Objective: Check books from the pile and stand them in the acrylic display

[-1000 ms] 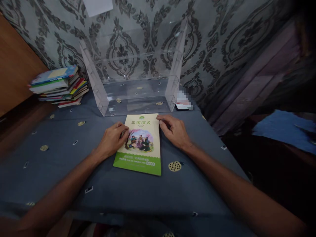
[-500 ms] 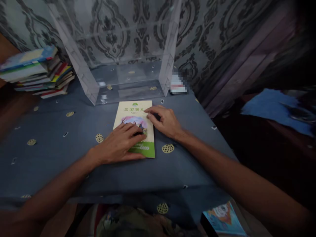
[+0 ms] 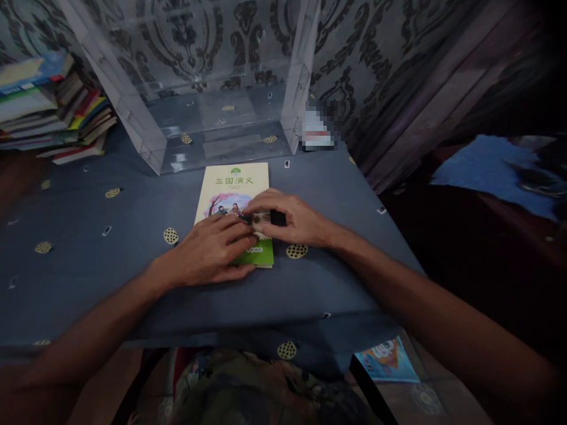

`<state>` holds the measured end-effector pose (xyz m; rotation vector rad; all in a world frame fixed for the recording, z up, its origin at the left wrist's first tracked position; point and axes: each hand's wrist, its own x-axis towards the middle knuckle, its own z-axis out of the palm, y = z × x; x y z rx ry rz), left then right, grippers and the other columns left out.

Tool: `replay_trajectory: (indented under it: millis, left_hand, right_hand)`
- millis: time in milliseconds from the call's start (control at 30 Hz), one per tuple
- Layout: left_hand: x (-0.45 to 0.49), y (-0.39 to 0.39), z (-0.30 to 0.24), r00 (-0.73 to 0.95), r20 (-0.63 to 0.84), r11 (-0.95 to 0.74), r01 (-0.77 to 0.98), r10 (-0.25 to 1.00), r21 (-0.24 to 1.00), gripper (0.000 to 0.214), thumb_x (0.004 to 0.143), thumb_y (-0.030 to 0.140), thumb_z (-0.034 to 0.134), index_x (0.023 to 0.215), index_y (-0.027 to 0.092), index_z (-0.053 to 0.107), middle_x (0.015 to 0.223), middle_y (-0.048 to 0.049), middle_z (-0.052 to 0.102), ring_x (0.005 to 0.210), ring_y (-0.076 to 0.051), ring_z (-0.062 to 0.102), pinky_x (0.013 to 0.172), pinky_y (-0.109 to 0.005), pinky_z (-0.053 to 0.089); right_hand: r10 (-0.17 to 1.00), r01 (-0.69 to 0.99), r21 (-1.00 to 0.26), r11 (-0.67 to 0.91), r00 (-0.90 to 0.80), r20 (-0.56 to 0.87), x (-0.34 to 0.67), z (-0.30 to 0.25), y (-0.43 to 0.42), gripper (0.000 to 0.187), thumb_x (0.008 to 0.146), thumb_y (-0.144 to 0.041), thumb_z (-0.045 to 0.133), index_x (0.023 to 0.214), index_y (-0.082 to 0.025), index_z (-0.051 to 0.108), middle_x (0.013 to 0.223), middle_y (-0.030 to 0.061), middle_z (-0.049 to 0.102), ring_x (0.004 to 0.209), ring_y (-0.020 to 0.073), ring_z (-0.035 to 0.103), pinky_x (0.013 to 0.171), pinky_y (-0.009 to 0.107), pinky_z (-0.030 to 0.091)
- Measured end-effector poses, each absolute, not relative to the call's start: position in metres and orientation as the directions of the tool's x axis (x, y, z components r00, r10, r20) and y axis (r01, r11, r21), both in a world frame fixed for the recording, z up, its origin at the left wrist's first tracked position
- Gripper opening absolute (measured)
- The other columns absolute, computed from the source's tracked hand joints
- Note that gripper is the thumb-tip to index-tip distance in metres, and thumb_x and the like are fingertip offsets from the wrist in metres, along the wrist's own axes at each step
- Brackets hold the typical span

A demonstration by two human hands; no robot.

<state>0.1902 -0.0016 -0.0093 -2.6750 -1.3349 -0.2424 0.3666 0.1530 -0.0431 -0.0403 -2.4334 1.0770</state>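
Note:
A cream and green paperback book (image 3: 234, 179) with green Chinese characters and a painted scene lies flat on the cloth-covered table. My left hand (image 3: 215, 248) rests palm down over the lower left of its cover, fingers stretched out. From the right side my right hand (image 3: 290, 218) reaches over the cover, its fingers bent and the thumb apart from them. The right fingertips come close to the left fingertips near the middle of the book. Dark patches show between the fingers; whether these are shadow or a small object I cannot make out.
Behind the book stands a clear plastic shelf box (image 3: 142, 139) against patterned wallpaper. A stack of books (image 3: 53, 112) leans at the left. A pixelated item (image 3: 316, 130) sits at the back right. Below the table's front edge lies a blue packet (image 3: 387, 360).
My right hand has moved left and down across the cover, closer to my left hand. The left hand stays on the book. The whole view has shifted slightly.

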Motion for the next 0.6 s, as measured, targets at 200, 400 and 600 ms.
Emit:
replay_trajectory:
  millis: [200,400,600]
  left_hand:
    - [0.190,-0.001,-0.008,0.590,0.205,-0.596,0.802,0.781,-0.042,0.033,0.100,0.040,0.048,0.110,0.015,0.066,0.116,-0.0117,0.071,0.110,-0.026,0.063,0.093,-0.041,0.053]
    - [0.186,0.000,-0.013,0.589,0.225,-0.603,0.798,0.776,-0.008,0.037,0.098,0.044,0.052,0.118,0.015,0.065,0.114,-0.0126,0.070,0.111,-0.028,0.063,0.091,-0.043,0.053]
    - [0.181,0.005,-0.015,0.548,0.297,-0.611,0.767,0.782,0.193,0.025,0.097,0.036,0.055,0.106,0.018,0.069,0.108,-0.0091,0.072,0.107,-0.024,0.065,0.093,-0.040,0.054]
  right_hand:
    - [0.089,-0.188,-0.750,0.635,-0.946,0.313,0.375,-0.044,0.164,0.049,0.089,-0.044,0.070,0.134,-0.027,0.060,0.139,0.0085,0.059,0.139,0.0257,0.046,0.116,0.051,0.037]
    - [0.007,-0.163,-0.704,0.691,-0.973,0.231,0.374,-0.053,0.161,0.096,0.075,-0.063,0.078,0.154,-0.029,0.036,0.160,0.0103,0.037,0.152,0.0325,0.022,0.123,0.058,0.018]
    - [0.009,-0.103,-0.668,0.737,-0.987,0.162,0.375,-0.052,0.154,0.112,0.071,-0.070,0.077,0.160,-0.026,0.024,0.166,0.0146,0.022,0.155,0.0362,0.011,0.124,0.061,0.011]
